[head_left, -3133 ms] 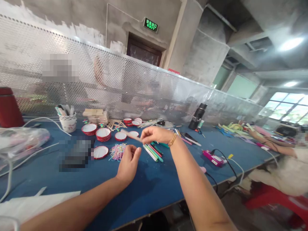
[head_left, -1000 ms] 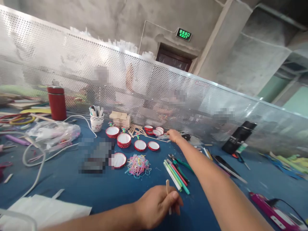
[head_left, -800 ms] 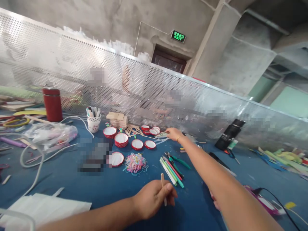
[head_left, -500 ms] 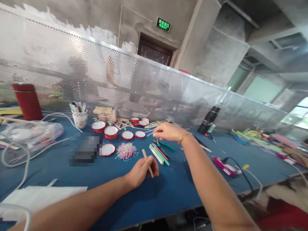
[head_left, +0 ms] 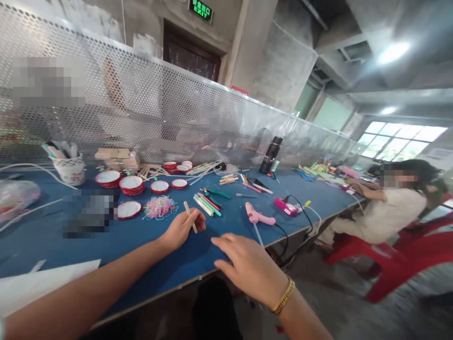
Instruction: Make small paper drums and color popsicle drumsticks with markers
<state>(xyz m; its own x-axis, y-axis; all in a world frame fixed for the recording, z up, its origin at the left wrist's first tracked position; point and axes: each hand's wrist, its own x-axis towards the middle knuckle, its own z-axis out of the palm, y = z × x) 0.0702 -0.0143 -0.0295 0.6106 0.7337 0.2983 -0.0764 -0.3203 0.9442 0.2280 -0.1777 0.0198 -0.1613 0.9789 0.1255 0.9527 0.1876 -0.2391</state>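
My left hand (head_left: 182, 229) rests on the blue table (head_left: 141, 245), its fingers pinched on a wooden craft stick (head_left: 190, 216) that points up and away. My right hand (head_left: 246, 264) hovers over the table's near edge, palm down, fingers stretched out, holding nothing; a gold bracelet sits on its wrist. Just beyond my left hand lie a bundle of coloured pens (head_left: 206, 205) and a pile of coloured rubber bands (head_left: 160, 207). A pink glue gun (head_left: 257, 216) lies to the right of the pens.
Several red-rimmed round lids (head_left: 131, 184) and a stack of wooden sticks (head_left: 115, 157) sit by the perforated metal screen (head_left: 141, 118). A paper cup (head_left: 69, 169), black bottle (head_left: 270, 155) and white paper (head_left: 42, 283) are also here. Another person (head_left: 392, 208) sits on red chairs at right.
My right hand has drawn back from the far side of the table to the near edge and is now empty. The left hand keeps the stick. The view has swung right.
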